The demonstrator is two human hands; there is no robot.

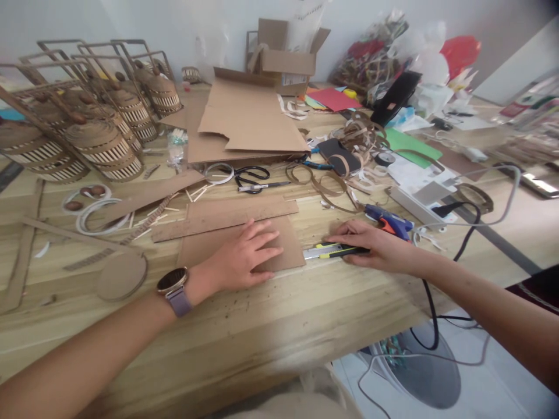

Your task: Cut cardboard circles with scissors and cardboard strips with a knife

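Observation:
My left hand (244, 256) lies with fingers spread on a flat piece of cardboard (286, 235), a watch on its wrist. Across the far part of that piece rests a narrow cardboard strip (227, 218), near my left fingertips. To the right, my right hand (371, 247) is closed around a yellow and black utility knife (336, 250). Its blade is out and points left, with the tip at the cardboard's right edge. Just beyond my right hand lies a blue and orange glue gun (388, 221). My right palm hides part of the knife's handle.
Several cardboard lanterns (105, 148) with handles crowd the back left. Large cardboard sheets (253, 116) lie at the back middle. A round cardboard disc (122, 276) is at left. A white power strip (419, 206) with cables stands at right; a bin (423, 372) is below the table edge.

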